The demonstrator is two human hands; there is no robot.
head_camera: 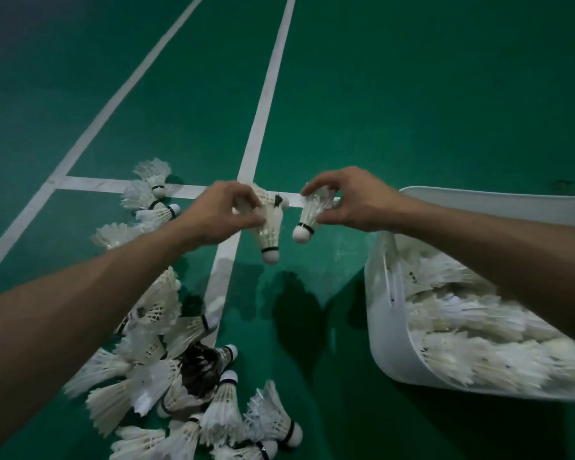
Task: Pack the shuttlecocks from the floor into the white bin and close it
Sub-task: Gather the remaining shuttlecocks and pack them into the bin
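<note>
My left hand (pixel 228 212) grips a small stack of white feather shuttlecocks (pixel 269 232) by the skirts, cork ends pointing down. My right hand (pixel 352 200) pinches a single shuttlecock (pixel 309 215) by its feathers, cork tilted down-left. Both hands are raised above the green floor, close together, left of the white bin (pixel 384 330). The bin stands at the right, open, filled with many shuttlecocks (pixel 472 330). A large pile of loose shuttlecocks (pixel 180 376) lies on the floor at lower left, and a few more shuttlecocks (pixel 148 197) lie farther back on the left.
The green court floor (pixel 412 94) carries white painted lines (pixel 263 111) running away from me and a cross line under the hands. My forearms' shadows fall on the floor between the pile and the bin. No lid is in view.
</note>
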